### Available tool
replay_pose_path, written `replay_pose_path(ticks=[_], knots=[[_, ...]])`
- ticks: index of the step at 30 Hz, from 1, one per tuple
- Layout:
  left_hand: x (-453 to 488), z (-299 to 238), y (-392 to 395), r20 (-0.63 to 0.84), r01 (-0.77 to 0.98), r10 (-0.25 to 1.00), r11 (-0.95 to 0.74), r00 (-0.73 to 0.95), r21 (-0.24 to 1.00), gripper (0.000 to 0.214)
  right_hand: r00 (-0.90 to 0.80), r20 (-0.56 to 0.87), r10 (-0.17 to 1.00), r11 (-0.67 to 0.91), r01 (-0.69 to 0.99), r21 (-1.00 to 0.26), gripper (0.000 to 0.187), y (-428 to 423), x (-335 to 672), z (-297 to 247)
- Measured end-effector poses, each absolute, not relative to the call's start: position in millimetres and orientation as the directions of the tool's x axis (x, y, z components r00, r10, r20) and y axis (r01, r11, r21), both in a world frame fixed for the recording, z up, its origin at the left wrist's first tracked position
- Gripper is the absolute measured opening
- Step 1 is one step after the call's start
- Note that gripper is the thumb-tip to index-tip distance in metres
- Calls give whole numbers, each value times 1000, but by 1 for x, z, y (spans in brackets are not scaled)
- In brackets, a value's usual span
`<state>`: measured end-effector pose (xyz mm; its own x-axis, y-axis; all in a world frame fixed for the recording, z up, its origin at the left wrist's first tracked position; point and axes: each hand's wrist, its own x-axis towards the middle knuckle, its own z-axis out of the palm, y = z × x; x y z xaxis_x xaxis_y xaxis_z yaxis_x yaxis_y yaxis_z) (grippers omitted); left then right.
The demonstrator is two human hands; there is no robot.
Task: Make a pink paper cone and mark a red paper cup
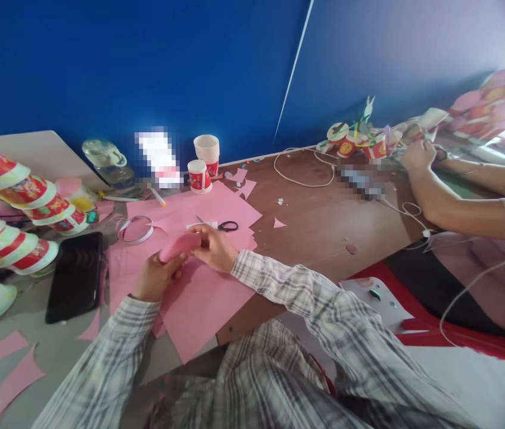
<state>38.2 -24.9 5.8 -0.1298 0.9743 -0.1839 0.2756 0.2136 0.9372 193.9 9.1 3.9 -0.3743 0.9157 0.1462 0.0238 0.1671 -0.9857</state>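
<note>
My left hand (156, 276) and my right hand (214, 246) together grip a rolled piece of pink paper (180, 245), held just above the table. Both hands have their fingers wrapped round it, the left at its lower end, the right at its upper end. Beneath them lie several large pink paper sheets (199, 298). Black-handled scissors (221, 225) rest on the sheets just beyond my right hand. A ring of white tape (135, 230) lies to the left of the roll.
A black phone (75, 275) lies left of the sheets. Rows of red-and-white paper cups (20, 196) lie stacked at far left; two stand upright (203, 164) at the back. A clear bottle (109, 164) lies nearby. Another person's arm (453, 205) reaches over the table at right, with white cables (301, 179).
</note>
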Motion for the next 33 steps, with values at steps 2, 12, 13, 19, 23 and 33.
replay_pose_path(ticks=[2,12,13,19,23,33], knots=[[39,4,-25,-169,296,980,194,-108,936,34,-364,99,926,105,-2,-994,43,10,193,4],[40,-4,-23,-103,285,988,133,-119,949,33,-379,115,918,90,-81,-993,51,11,195,5],[40,-4,-23,-96,288,988,128,-121,949,33,-380,110,918,94,-62,-994,48,10,196,6],[43,2,-25,-55,303,991,90,-121,949,36,-354,84,932,72,-47,-996,44,9,195,8],[42,2,-27,-7,283,993,41,-118,958,29,-373,47,927,29,-55,-998,43,10,192,7],[45,5,-28,148,363,984,-104,-96,926,18,-421,100,901,135,53,-989,46,8,193,-2]])
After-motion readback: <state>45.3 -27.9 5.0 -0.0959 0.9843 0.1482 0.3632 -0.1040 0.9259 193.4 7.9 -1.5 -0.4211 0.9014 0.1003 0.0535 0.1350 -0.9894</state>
